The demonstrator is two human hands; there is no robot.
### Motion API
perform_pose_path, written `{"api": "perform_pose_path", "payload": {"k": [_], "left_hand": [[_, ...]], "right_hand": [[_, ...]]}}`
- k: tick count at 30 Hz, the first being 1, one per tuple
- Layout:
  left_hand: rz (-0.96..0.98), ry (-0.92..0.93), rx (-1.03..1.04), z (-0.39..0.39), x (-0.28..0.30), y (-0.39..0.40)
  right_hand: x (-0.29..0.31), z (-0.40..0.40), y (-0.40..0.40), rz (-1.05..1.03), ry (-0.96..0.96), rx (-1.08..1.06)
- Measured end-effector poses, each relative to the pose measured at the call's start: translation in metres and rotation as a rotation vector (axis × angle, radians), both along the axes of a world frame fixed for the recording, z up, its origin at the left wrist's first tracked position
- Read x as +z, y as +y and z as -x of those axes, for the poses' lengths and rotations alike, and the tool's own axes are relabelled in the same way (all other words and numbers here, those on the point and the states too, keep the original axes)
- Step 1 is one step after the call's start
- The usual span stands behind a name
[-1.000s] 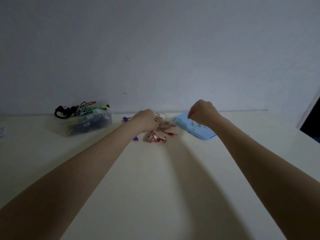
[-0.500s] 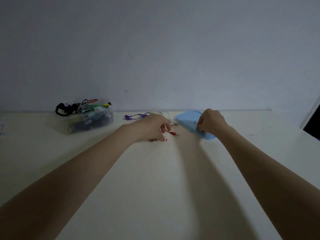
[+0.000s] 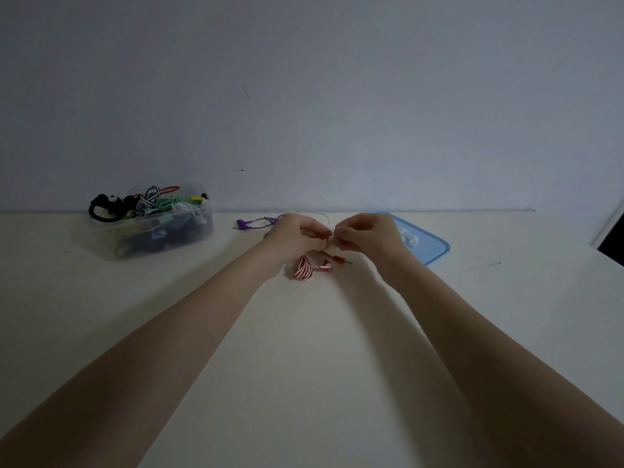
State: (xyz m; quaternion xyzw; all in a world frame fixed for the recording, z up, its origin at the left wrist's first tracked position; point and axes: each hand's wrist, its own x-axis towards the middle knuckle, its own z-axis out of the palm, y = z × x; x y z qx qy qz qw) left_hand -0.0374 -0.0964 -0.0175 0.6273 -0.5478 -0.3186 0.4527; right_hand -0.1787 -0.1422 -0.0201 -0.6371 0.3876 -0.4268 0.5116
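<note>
A red-and-white striped earphone cable [image 3: 304, 269] lies coiled on the cream table [image 3: 304, 349], its red plug [image 3: 339, 260] beside it. Just above the coil, my left hand [image 3: 297, 233] and my right hand [image 3: 369, 233] meet fingertip to fingertip. Both pinch a thin cable between curled fingers; the part between the hands is mostly hidden. A purple earphone [image 3: 251, 223] lies behind my left hand.
A clear plastic box [image 3: 152, 228] full of tangled cables and earphones stands at the back left by the wall. A blue lid [image 3: 429, 244] with small white earbuds on it lies at the back right. A dark opening shows at the far right edge.
My right hand left the blue lid and moved left to meet my left hand. My left hand lifted slightly off the striped coil, which now shows more fully.
</note>
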Motion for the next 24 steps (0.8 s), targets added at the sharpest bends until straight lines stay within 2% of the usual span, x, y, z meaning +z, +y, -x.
{"api": "perform_pose_path", "payload": {"k": [4,10,15,24], "left_hand": [[0.062,-0.051,0.043,-0.003,-0.007,-0.004],[0.181,-0.188,0.124,-0.006,-0.016,-0.013],[0.354,-0.472,0.174,-0.002,-0.02,-0.011],[0.361,-0.507,0.172,-0.01,-0.017,-0.007]], "right_hand": [[-0.015,-0.012,-0.001,-0.08,-0.137,-0.012],[-0.021,-0.013,-0.012,-0.009,-0.099,0.035],[-0.023,-0.013,-0.016,-0.045,-0.169,0.106],[-0.019,-0.013,-0.012,-0.077,-0.196,0.169]]}}
